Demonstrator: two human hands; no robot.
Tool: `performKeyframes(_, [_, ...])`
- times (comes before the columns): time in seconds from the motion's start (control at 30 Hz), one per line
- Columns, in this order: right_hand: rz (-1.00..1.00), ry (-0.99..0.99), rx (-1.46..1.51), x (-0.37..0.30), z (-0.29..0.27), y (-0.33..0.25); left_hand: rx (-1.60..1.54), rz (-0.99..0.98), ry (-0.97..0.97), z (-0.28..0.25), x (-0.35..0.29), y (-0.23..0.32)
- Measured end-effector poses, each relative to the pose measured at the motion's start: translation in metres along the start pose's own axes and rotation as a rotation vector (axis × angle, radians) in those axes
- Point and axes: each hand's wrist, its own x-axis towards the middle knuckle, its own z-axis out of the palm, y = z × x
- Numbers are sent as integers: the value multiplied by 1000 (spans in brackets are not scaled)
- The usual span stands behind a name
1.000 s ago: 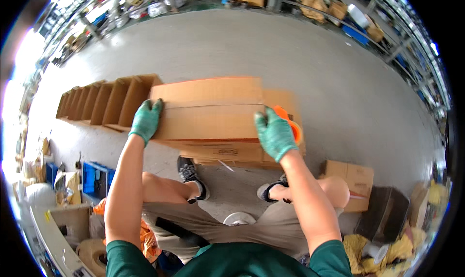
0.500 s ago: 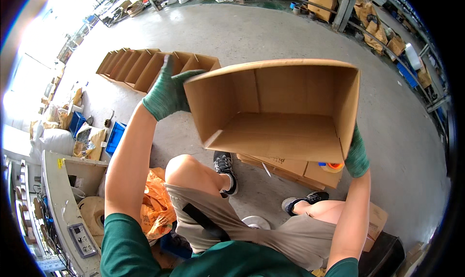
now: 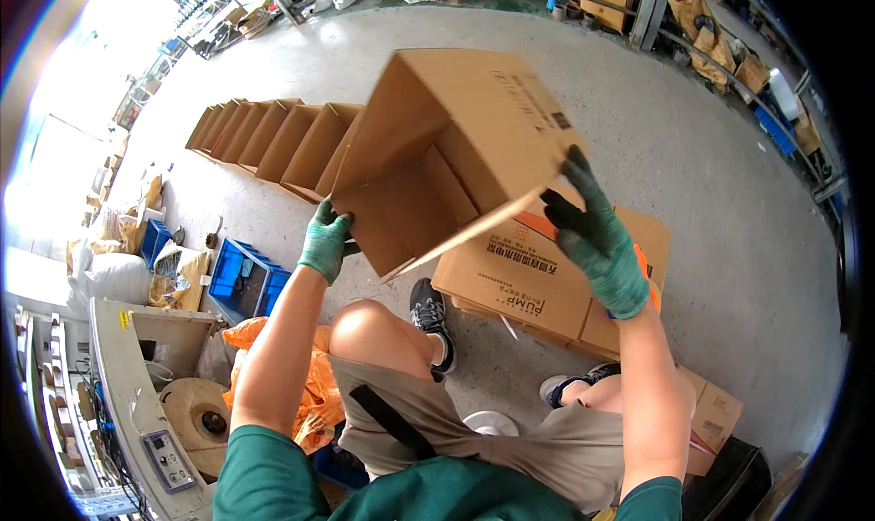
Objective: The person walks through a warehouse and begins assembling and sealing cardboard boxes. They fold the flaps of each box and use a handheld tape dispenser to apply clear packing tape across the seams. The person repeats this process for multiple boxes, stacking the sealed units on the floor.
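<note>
I hold an open brown cardboard box (image 3: 456,147) in the air in front of me, tilted so its open side faces down and left. My left hand (image 3: 325,241), in a green glove, grips its lower left corner. Gloved the same way, my right hand (image 3: 597,238) holds its right side. Below the box lies a stack of flattened cardboard boxes (image 3: 538,284) on the concrete floor. An orange tape dispenser (image 3: 649,284) peeks out behind my right wrist. I am seated, knees and dark shoes in view.
A row of several set-up open boxes (image 3: 264,138) lines the floor at the upper left. A blue crate (image 3: 241,279), an orange bag (image 3: 310,384) and a grey machine (image 3: 150,402) sit at my left. A small box (image 3: 715,416) lies at right. Shelving rims the far edge.
The box was flat on the stack, then lifted and opened out. Now it has turned leftward, its opening facing down-left, and my right hand has moved up its side.
</note>
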Motion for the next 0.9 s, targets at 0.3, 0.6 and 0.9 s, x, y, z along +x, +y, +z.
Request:
performKeyframes(0.3, [2, -4, -100, -11, -4, -5, -71, -19, 426, -34, 68, -58])
performKeyframes(0.6, [222, 105, -193, -51, -29, 17, -57, -177, 497, -27, 123, -115])
performKeyframes(0.9, [418, 0, -529, -61, -17, 25, 923, 315, 703, -6, 125, -183])
